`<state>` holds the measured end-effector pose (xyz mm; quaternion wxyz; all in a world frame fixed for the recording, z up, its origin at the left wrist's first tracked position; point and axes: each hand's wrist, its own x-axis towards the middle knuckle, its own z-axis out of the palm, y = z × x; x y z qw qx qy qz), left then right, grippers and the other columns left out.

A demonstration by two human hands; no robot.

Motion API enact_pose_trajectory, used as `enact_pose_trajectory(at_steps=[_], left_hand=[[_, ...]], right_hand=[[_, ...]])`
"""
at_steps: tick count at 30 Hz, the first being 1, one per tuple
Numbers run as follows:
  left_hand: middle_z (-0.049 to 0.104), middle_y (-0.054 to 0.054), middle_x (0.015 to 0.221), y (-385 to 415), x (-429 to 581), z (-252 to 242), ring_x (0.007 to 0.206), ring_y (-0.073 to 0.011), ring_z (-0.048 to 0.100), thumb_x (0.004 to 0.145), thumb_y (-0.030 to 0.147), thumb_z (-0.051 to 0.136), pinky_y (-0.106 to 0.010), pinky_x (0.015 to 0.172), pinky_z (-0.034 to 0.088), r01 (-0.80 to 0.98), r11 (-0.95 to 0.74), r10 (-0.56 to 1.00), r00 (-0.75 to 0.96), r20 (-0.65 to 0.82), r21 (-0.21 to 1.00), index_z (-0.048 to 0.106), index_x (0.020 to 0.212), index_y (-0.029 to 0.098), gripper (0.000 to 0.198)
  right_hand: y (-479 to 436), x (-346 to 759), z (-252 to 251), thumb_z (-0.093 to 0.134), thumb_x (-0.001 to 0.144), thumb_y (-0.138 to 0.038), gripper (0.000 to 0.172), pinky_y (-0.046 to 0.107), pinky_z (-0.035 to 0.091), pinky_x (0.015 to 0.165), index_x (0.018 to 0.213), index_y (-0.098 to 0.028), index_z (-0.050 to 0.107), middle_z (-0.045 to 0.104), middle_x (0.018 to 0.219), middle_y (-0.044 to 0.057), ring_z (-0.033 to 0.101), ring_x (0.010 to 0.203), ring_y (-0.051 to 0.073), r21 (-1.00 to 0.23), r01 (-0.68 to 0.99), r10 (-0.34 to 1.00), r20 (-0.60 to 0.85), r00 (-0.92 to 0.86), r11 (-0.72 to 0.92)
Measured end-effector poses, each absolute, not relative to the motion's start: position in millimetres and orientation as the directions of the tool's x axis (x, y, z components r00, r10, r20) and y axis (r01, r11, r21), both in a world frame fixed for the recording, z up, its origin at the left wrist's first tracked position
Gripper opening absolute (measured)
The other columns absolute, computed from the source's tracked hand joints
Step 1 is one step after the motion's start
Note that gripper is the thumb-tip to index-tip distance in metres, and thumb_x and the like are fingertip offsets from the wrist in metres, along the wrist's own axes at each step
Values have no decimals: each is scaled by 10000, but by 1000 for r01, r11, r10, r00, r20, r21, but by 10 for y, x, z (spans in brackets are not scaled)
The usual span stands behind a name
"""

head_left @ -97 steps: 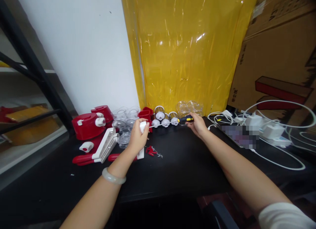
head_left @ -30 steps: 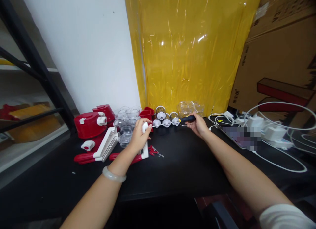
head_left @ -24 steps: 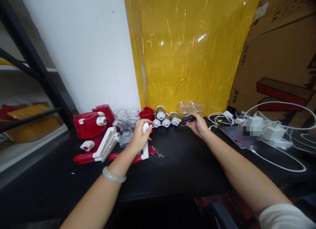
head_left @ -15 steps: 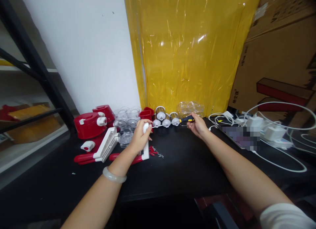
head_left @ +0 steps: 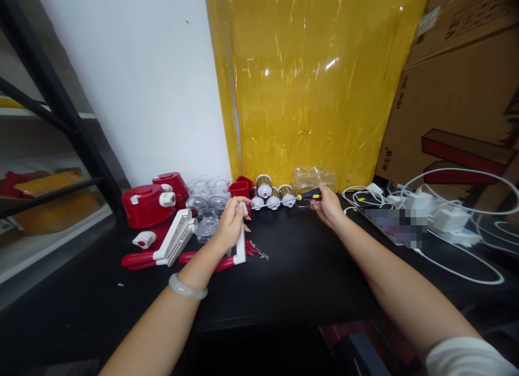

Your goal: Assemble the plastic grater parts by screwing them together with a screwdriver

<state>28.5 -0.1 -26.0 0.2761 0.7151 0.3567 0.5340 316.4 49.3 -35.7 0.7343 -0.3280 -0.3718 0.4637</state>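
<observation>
My right hand (head_left: pixel 326 206) is closed around the black and yellow handle of a screwdriver (head_left: pixel 310 194). Its long thin shaft runs leftward to a small white plastic part (head_left: pixel 245 207), which my left hand (head_left: pixel 230 222) grips between thumb and fingers. Most of that part is hidden by the fingers, so its full shape cannot be made out. Just below my left hand lies a white crank handle with a red grip (head_left: pixel 240 250), partly covered by the wrist. Small red pieces (head_left: pixel 251 248) and several loose screws (head_left: pixel 264 256) lie beside it on the black table (head_left: pixel 300 289).
Red housings (head_left: pixel 142 207) and another white-and-red handle (head_left: pixel 175 241) stand at left. Clear plastic cups (head_left: pixel 206 225), a red hopper (head_left: pixel 240 187) and metal grater drums (head_left: pixel 287 195) line the back. White cables (head_left: pixel 462 268), chargers (head_left: pixel 450 218) and a tablet (head_left: pixel 381 226) occupy the right.
My right hand and the screwdriver have shifted slightly right. The white part in my left hand has turned, showing less of itself; the left hand has barely moved.
</observation>
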Motion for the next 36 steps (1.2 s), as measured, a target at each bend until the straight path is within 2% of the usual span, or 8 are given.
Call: enact_pose_trajectory(at_steps=[10, 19, 25, 36], left_hand=[[497, -20, 879, -19, 313, -231, 730, -137, 581, 938, 517, 453, -227, 442, 562, 131, -574, 818, 143, 557, 808, 549, 1070, 205, 351], [508, -16, 862, -21, 321, -240, 657, -117, 577, 926, 536, 461, -215, 432, 544, 159, -552, 832, 165, 529, 818, 537, 1071, 199, 374], [505, -34, 905, 7, 302, -253, 716, -151, 591, 907, 511, 516, -239, 436, 552, 160, -556, 829, 179, 529, 816, 536, 1074, 207, 348], [524, -23, 838, -15, 297, -243, 636, -153, 588, 901, 454, 539, -246, 430, 522, 232, -552, 833, 212, 512, 801, 543, 1087, 210, 307]], right_hand=[[499, 3177, -353, 632, 830, -498, 330, 174, 331, 316, 774, -217, 467, 484, 476, -68, 464, 353, 81, -823, -425, 914, 257, 314, 377], [499, 3154, -372, 652, 794, -565, 389, 173, 343, 312, 785, -218, 478, 506, 486, -64, 473, 357, 80, -835, -385, 911, 297, 287, 393], [486, 3153, -363, 635, 802, -579, 394, 173, 348, 314, 781, -221, 472, 506, 482, -67, 468, 350, 79, -842, -376, 914, 294, 280, 386], [490, 3164, -341, 657, 781, -579, 405, 179, 365, 320, 792, -215, 480, 526, 519, -59, 513, 376, 89, -828, -367, 895, 325, 304, 425]])
